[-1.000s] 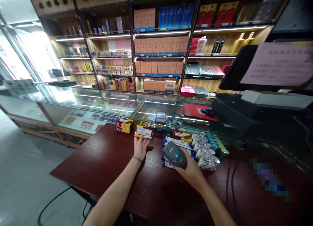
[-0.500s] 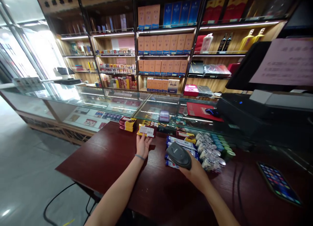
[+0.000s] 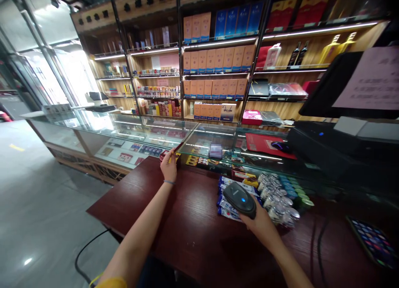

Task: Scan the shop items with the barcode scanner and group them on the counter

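Observation:
My left hand point(image 3: 169, 166) is closed on a flat maroon-and-yellow snack packet point(image 3: 178, 147), seen nearly edge-on above a stack of like packets point(image 3: 163, 155) at the table's far left edge. The hand hides most of that stack. In my right hand point(image 3: 259, 220) is a dark handheld barcode scanner point(image 3: 238, 197), a blue light lit on its top. It hovers over several blue-and-white wrapped snack packets point(image 3: 230, 213) lying in a row. Beside them stand small clear jars with silver lids point(image 3: 277, 213).
Green-lidded containers point(image 3: 304, 205) stand right of the jars, and a phone point(image 3: 372, 240) lies at the right. A glass counter point(image 3: 149, 128) borders the dark red table point(image 3: 187, 230). A black monitor point(image 3: 330, 84) looms at the right; a cable point(image 3: 79, 248) hangs at lower left.
My left hand has carried the packet left to the stack and turned it edge-on. A blue light now shows on the scanner. The camera view has swung slightly left.

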`<state>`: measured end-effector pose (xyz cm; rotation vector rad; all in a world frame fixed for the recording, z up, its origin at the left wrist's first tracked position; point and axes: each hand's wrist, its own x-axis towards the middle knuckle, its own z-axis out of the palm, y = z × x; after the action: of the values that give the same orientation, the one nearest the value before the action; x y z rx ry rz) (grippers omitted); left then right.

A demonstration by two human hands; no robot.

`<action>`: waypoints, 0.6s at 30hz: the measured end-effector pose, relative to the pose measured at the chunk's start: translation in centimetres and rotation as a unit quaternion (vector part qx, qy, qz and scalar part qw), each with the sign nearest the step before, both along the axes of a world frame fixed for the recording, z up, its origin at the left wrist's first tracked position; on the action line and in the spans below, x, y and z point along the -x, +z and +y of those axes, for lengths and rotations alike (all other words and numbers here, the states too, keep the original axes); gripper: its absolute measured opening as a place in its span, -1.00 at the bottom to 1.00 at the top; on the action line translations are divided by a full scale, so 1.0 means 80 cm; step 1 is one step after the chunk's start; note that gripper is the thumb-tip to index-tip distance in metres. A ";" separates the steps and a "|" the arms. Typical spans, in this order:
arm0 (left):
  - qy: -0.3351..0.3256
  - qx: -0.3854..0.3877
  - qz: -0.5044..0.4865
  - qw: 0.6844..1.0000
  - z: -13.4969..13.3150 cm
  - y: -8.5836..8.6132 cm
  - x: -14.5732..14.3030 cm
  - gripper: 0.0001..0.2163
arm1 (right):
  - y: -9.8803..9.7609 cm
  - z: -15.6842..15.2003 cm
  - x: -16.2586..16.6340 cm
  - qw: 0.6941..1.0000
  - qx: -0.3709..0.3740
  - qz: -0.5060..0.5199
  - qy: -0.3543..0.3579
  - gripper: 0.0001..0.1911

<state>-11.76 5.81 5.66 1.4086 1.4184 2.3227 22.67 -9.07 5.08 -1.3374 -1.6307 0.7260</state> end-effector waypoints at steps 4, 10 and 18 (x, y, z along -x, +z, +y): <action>0.059 0.037 0.289 0.955 0.003 -0.003 0.062 -0.72 | 0.004 -0.002 0.002 1.000 -0.004 0.002 -0.002 -0.49; 0.055 0.129 0.523 0.841 0.010 -0.021 0.118 -0.70 | 0.007 -0.002 0.003 1.000 0.013 0.006 -0.012 -0.49; -0.004 0.176 0.566 0.805 0.030 -0.017 0.123 -0.68 | -0.005 0.003 -0.003 1.000 0.025 -0.011 -0.010 -0.41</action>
<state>-21.57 8.22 4.33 2.7580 1.8255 0.9334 22.90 -8.80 4.71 -1.4005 -1.6245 0.7474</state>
